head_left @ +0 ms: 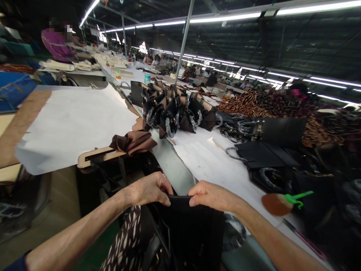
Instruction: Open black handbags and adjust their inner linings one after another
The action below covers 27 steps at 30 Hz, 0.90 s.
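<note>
A black handbag (194,229) hangs upright below my hands, close to my body. My left hand (152,188) pinches its top edge at the left, thumb toward me and fingers curled over the rim. At the right end of the same edge, my right hand (210,194) grips in a like way, with thumb and forefinger pressed together. The bag's lower part is dark, so its details are hard to make out. A plastic-wrapped handle (234,233) shows beside it on the right.
Several black bags with wrapped handles (172,113) stand ahead on the table. Brown cloth (134,142) lies left of them. A bottle with a green nozzle (278,204) and pink-handled scissors (307,241) lie at right, near stacked black bags (267,154). A person in purple (58,43) sits far left.
</note>
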Available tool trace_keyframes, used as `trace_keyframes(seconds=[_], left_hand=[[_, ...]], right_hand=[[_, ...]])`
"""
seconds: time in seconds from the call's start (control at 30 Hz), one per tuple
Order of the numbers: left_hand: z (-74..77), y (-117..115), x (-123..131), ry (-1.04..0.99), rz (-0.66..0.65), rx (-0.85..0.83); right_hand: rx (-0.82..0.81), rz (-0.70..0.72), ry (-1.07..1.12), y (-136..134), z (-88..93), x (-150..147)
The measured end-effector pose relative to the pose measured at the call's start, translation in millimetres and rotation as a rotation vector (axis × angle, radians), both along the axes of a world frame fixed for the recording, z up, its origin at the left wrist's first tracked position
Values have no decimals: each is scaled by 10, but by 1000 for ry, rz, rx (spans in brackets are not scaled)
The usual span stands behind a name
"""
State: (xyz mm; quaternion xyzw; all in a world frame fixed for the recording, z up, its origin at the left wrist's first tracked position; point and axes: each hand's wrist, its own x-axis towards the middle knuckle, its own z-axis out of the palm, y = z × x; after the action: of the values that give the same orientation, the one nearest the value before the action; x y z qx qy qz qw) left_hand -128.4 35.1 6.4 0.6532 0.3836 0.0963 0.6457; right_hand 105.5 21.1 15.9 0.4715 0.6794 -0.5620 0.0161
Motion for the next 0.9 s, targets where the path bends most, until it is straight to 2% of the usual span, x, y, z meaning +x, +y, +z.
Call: trace_keyframes(seconds=[0.13,0.37,0.47,0.6,0.73,0.9], left_hand=[[-3,2,-42,-4,6,-8],[-27,3,16,29,69,40],[11,2,37,90,114,96],[81,-18,4,84,67,133],[133,-29,-74,14,-22,94],[158,-7,-205,-64,-66,42]], right_hand=[[10,-30,16,-15,3,-100],[574,67,-302,-159,153,-429],[711,56,-426,-246,155,-583],[737,36,-469,-332,130,-686],[701,44,-368,-330,141,-648],[723,41,-377,-290,165,-591]])
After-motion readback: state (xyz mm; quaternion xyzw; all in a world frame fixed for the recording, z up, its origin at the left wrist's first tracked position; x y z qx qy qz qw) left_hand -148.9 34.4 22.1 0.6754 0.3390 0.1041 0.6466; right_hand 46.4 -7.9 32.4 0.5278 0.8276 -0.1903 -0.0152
